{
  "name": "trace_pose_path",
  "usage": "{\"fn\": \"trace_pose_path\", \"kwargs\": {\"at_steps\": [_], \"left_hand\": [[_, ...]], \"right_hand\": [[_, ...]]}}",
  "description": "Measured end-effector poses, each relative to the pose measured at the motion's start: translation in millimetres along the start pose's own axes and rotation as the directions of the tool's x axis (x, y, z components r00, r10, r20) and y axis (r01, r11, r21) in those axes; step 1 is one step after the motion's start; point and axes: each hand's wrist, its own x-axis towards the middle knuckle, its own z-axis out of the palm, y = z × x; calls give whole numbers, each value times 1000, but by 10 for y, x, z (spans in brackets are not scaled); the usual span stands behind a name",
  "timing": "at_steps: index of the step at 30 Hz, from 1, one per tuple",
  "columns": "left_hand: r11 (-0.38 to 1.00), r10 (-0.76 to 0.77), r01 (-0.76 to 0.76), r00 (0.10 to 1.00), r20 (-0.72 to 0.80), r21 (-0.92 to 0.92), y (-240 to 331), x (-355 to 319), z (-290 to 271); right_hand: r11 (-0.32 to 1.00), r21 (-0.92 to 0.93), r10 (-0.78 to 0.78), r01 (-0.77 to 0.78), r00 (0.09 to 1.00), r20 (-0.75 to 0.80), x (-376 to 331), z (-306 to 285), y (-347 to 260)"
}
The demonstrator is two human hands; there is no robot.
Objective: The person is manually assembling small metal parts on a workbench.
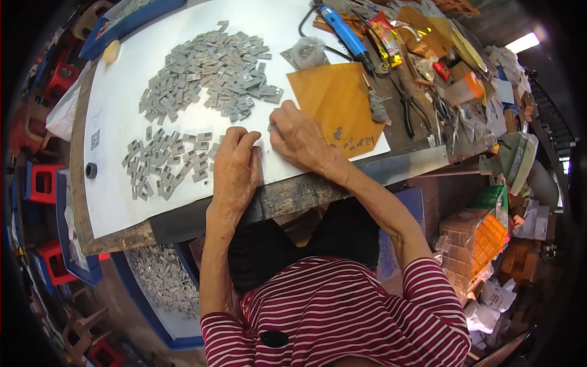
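Observation:
Small flat grey metal pieces lie heaped in a large pile [195,67] on a white sheet [110,208]. A looser group of the same pieces [177,162], some with dark slots, is spread nearer to me. At the right edge of that group my left hand [235,162] rests with its fingers bent and pressed together; whatever is in them is hidden. My right hand [299,136] is closed beside it, fingertips curled at a small grey piece partly hidden by them. Under the right hand's far side lies a brown paper sheet [324,92] with several tiny dark bits [351,145].
On the right of the bench are a blue power screwdriver [345,33], black-handled pliers [405,107] and a clutter of packets. A blue tray [122,21] stands at the far left. Below the bench, a blue bin [137,300] holds many grey pieces. Orange crates [474,244] stand right.

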Motion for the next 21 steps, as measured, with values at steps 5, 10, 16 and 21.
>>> {"fn": "trace_pose_path", "kwargs": {"at_steps": [5,10,16,21], "left_hand": [[1000,5,-5,1000,-13,19,120,-28,35],[1000,-5,5,1000,16,11,190,-80,77],[969,-202,204,979,24,-142,314,-151,174],[751,-356,400,915,189,-525,337,-194,291]], "right_hand": [[999,-36,-18,23,993,120,-62,-46,-24],[998,56,-48,42,994,95,-110,-67,-1],[833,461,256,-306,952,168,-204,-239,-73],[276,824,466,-495,819,336,-366,-368,-210]]}}
